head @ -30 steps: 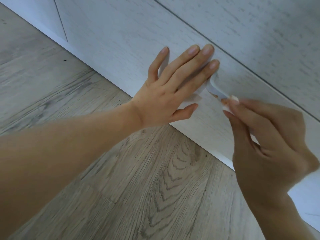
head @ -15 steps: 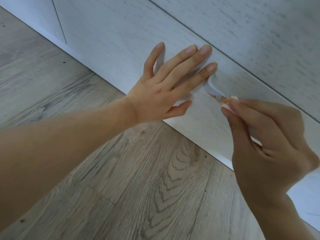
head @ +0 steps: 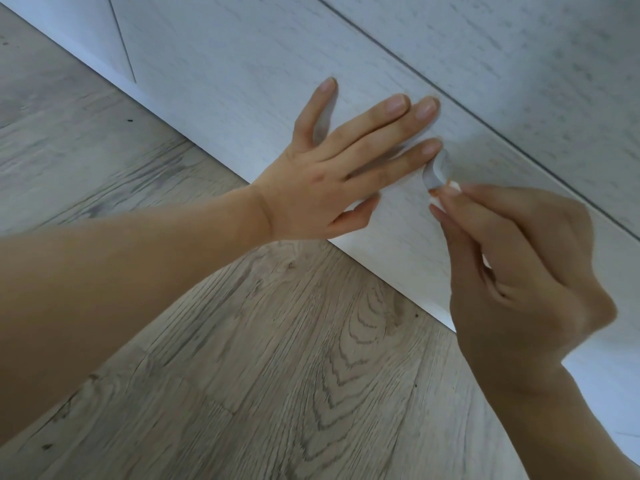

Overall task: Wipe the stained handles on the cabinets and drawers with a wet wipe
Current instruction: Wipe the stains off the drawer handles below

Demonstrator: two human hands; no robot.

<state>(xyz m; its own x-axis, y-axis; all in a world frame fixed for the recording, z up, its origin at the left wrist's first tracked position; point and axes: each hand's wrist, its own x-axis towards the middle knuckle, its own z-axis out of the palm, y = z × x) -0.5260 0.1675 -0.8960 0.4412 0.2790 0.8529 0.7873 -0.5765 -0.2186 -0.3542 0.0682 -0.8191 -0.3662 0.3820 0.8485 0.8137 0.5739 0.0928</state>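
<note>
A pale grey curved handle point(head: 437, 172) juts from the white wood-grain bottom drawer front point(head: 242, 84). My left hand point(head: 341, 168) lies flat on the drawer front with straight fingers, the index fingertip beside the handle's upper end. My right hand point(head: 512, 268) pinches a small white wet wipe point(head: 437, 197), stained orange-brown, against the handle's lower part. Most of the wipe and the rest of the handle are hidden behind my right fingers.
A grey-brown wood-pattern floor point(head: 277, 358) runs below the cabinet's white plinth point(head: 166, 109). A seam separates this drawer from the drawer above point(head: 519, 46). A vertical gap at the upper left marks a neighbouring cabinet front point(head: 86, 26).
My right hand has slid the wipe up along the handle, so less of the handle shows. My left hand stays flat on the drawer front.
</note>
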